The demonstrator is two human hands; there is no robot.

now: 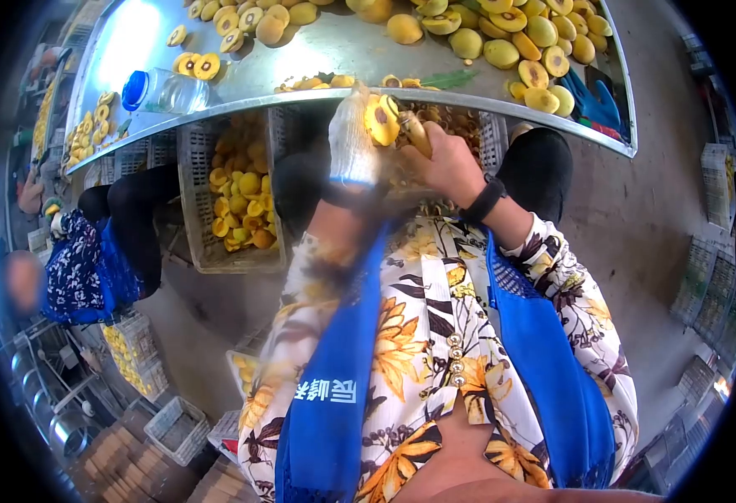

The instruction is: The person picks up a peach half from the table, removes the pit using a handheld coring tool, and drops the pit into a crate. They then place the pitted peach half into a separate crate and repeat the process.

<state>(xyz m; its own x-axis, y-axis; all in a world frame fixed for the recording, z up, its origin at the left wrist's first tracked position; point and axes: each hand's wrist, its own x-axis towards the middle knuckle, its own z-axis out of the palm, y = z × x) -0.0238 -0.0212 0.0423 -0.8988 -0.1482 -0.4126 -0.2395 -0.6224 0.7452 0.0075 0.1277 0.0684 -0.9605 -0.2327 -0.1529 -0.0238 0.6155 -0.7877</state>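
Observation:
My left hand (353, 142), in a white knit glove, grips a halved yellow fruit (382, 118) with its dark pit hollow facing me. My bare right hand (450, 161), with a black band on the wrist, is closed around a small yellowish tool (415, 131) whose tip touches the fruit. Both hands are just below the near edge of a metal table (326, 59). A grey crate (492, 138) of fruit scraps sits under them, mostly hidden by my hands.
Whole and halved yellow fruits (519, 38) cover the table, with a blue-capped plastic bottle (165, 90) and a blue glove (596, 102). A crate of fruit halves (238, 197) stands below left. Another person in a blue apron (91, 260) sits at the left. Stacked crates (707, 285) line the right.

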